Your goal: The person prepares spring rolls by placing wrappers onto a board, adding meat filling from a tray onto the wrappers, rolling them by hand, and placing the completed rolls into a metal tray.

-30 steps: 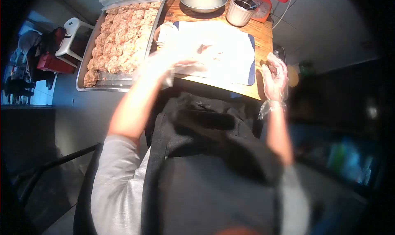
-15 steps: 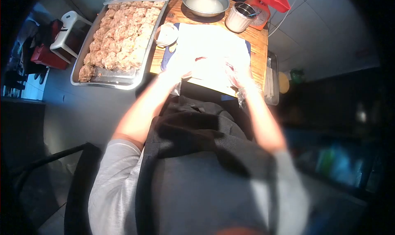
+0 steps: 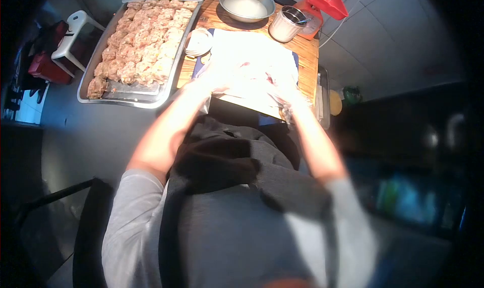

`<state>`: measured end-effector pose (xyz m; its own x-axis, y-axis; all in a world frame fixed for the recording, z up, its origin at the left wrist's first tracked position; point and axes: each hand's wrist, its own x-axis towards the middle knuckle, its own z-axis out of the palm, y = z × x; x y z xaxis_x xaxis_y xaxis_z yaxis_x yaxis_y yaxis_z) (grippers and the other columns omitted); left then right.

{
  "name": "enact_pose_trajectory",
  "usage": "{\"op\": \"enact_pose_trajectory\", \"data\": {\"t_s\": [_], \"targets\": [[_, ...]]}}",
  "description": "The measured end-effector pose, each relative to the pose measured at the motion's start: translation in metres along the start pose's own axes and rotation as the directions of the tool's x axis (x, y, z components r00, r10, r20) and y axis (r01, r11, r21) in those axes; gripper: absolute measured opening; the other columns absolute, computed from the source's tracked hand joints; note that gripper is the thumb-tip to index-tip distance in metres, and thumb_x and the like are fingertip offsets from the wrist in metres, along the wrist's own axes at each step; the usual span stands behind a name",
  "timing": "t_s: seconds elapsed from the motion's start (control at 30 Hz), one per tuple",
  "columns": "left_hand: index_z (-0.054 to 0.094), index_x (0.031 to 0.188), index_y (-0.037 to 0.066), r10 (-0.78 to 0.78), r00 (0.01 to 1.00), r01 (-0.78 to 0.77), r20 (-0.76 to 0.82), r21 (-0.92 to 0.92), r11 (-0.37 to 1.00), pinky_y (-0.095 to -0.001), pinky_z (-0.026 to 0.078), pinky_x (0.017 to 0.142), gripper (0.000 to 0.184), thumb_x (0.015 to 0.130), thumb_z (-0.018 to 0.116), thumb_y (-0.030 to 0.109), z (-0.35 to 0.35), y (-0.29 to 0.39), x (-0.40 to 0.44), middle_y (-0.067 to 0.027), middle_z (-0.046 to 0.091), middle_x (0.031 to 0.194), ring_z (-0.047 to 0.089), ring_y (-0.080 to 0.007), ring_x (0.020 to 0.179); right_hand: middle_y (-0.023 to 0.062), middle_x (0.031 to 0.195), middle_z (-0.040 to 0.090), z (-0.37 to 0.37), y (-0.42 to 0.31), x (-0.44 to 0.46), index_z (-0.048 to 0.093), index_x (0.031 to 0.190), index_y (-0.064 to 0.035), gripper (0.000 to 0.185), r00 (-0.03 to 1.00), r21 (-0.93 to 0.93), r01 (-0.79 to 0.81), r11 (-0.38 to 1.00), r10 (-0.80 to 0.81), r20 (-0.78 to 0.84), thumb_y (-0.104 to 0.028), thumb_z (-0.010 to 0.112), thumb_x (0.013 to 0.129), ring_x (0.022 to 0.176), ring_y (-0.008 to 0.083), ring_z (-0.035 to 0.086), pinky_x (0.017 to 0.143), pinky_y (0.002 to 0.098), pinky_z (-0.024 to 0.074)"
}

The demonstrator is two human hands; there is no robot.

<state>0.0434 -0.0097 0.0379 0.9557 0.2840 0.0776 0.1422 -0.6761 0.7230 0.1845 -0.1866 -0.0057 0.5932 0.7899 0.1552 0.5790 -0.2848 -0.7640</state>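
Observation:
My left hand, in a clear plastic glove, is at the near left part of a bright white sheet-like surface. Across from it, my right hand, also gloved, is at the near right part. Glare washes out both hands' fingers, so their grip is hidden. A small pinkish patch shows between the hands, too bright to identify. Under the white surface lies a blue board, its edges visible at both sides. Left of the board is a small pale round dish or stack.
A large metal tray of lumpy meatballs stands left of the wooden table. At the back are a metal bowl of whitish liquid, a metal cup and a red scale. A white stool stands far left.
The whole view has shifted slightly, so everything sits a little further left. My hands have moved slightly toward each other over the white surface.

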Motion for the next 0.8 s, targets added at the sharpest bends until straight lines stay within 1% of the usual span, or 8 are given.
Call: {"op": "enact_pose_trajectory", "data": {"t_s": [0.17,0.27,0.47,0.53,0.6,0.67,0.77,0.8], "targets": [[0.062,0.12,0.006,-0.05,0.996,0.048,0.072,0.024,0.999,-0.042,0.049,0.088,0.04,0.087,0.066,0.03,-0.003,0.003,0.0,-0.0187,0.066,0.109,0.062,-0.0334,0.101,0.0099,0.091,0.062,-0.025,0.003,-0.009,0.067,0.103,-0.0066,0.029,0.923,-0.371,0.346,0.861,-0.383,-0.027,-0.024,0.072,0.08,0.084,0.0264,0.059,0.076,0.0359,0.0494],[0.062,0.12,0.006,-0.067,0.993,0.064,0.092,0.039,0.997,-0.042,0.049,0.087,0.04,0.088,0.065,0.029,-0.002,0.005,0.001,-0.0188,0.066,0.108,0.062,-0.0336,0.1,0.0097,0.095,0.062,-0.039,-0.004,-0.01,0.068,0.101,-0.0071,0.029,0.993,-0.211,-0.019,0.977,0.042,0.107,-0.026,0.072,0.08,0.092,0.0278,0.058,0.082,0.0382,0.0487],[0.059,0.123,0.004,-0.006,0.997,0.006,0.08,0.002,1.0,-0.039,0.051,0.09,0.041,0.089,0.067,0.026,0.003,-0.003,0.004,-0.0189,0.065,0.114,0.063,-0.0304,0.103,0.0064,0.095,0.063,-0.007,-0.017,-0.003,0.07,0.097,-0.0096,0.03,0.927,-0.513,0.319,0.797,-0.376,-0.007,-0.028,0.077,0.075,0.096,0.026,0.058,0.079,0.0401,0.0469],[0.059,0.123,0.004,-0.04,0.997,0.04,0.06,0.002,0.999,-0.039,0.05,0.09,0.041,0.09,0.066,0.027,0.011,-0.011,0.007,-0.0187,0.065,0.115,0.063,-0.0302,0.104,0.0069,0.096,0.063,0.008,0.001,0.003,0.068,0.102,-0.0095,0.025,0.939,0.111,0.302,0.947,-0.275,-0.208,-0.021,0.072,0.08,0.087,0.02,0.06,0.073,0.0338,0.0489],[0.059,0.125,0.008,0.341,0.94,-0.324,-0.011,0.286,0.902,-0.0418,0.047,0.09,0.041,0.092,0.058,0.031,0.072,-0.089,0.033,-0.0123,0.063,0.122,0.06,-0.0286,0.106,0.0071,0.095,0.063,0.002,0.002,0.004,0.067,0.104,-0.0086,0.023,0.967,0.201,0.222,0.954,-0.189,-0.17,-0.016,0.069,0.083,0.082,0.0169,0.061,0.07,0.0302,0.0497],[0.058,0.128,0.011,0.429,0.903,-0.418,0.032,0.298,0.858,-0.0438,0.044,0.091,0.042,0.094,0.052,0.035,0.07,-0.087,0.033,-0.0078,0.06,0.129,0.058,-0.0271,0.109,0.007,0.093,0.063,-0.033,-0.006,-0.002,0.066,0.104,-0.0069,0.023,0.992,-0.288,0.123,0.95,-0.12,0.029,-0.014,0.069,0.082,0.081,0.0165,0.061,0.07,0.0291,0.0493],[0.057,0.128,0.011,0.139,0.979,-0.148,0.149,0.054,0.987,-0.0427,0.045,0.093,0.044,0.093,0.056,0.038,0.025,-0.031,0.013,-0.0094,0.06,0.125,0.058,-0.0252,0.11,0.0063,0.09,0.062,-0.042,0.024,-0.012,0.066,0.103,-0.0061,0.025,0.954,-0.171,0.295,0.94,-0.298,0.005,-0.016,0.07,0.08,0.08,0.0163,0.06,0.069,0.0285,0.0485],[0.059,0.126,0.008,0.023,0.988,-0.034,0.155,0.068,0.997,-0.0404,0.048,0.092,0.048,0.089,0.063,0.038,0.011,-0.008,0.008,-0.0137,0.064,0.115,0.061,-0.0249,0.106,0.0061,0.091,0.062,-0.045,0.024,-0.016,0.067,0.103,-0.0061,0.027,0.98,-0.175,0.198,0.964,-0.199,0.011,-0.018,0.073,0.079,0.081,0.0174,0.059,0.07,0.0295,0.0475]]}}
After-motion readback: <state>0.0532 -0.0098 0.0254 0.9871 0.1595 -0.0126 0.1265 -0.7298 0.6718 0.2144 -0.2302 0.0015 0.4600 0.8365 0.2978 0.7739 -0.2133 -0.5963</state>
